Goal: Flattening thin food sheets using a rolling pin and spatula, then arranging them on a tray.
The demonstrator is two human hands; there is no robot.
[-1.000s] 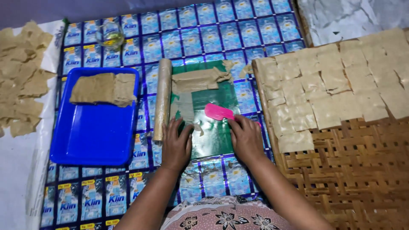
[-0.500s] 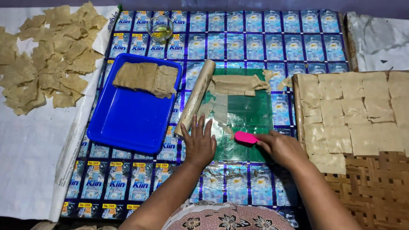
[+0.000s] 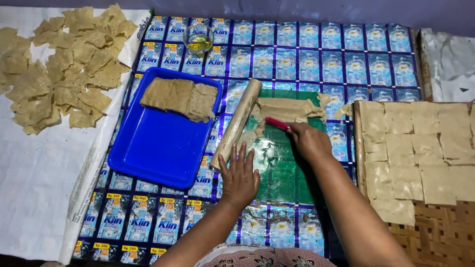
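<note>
My left hand (image 3: pixel 240 177) lies flat, fingers spread, on the near left part of a green plastic sheet (image 3: pixel 284 170), close to the near end of a dough-coated rolling pin (image 3: pixel 236 123). My right hand (image 3: pixel 309 141) grips a pink scraper (image 3: pixel 276 123) whose edge meets a pile of thin beige dough scraps (image 3: pixel 287 110) at the sheet's far end.
A blue tray (image 3: pixel 158 143) with folded dough slabs (image 3: pixel 180 98) sits to the left. A small glass of oil (image 3: pixel 198 38) stands at the back. Cut dough squares (image 3: pixel 420 148) cover a woven mat (image 3: pixel 440 232) on the right. Dried pieces (image 3: pixel 59 64) lie on white sheeting on the left.
My right hand has pushed the pink scraper away from me up the green sheet, gathering dough at the far end. My left hand stays flat on the sheet. The view shifted.
</note>
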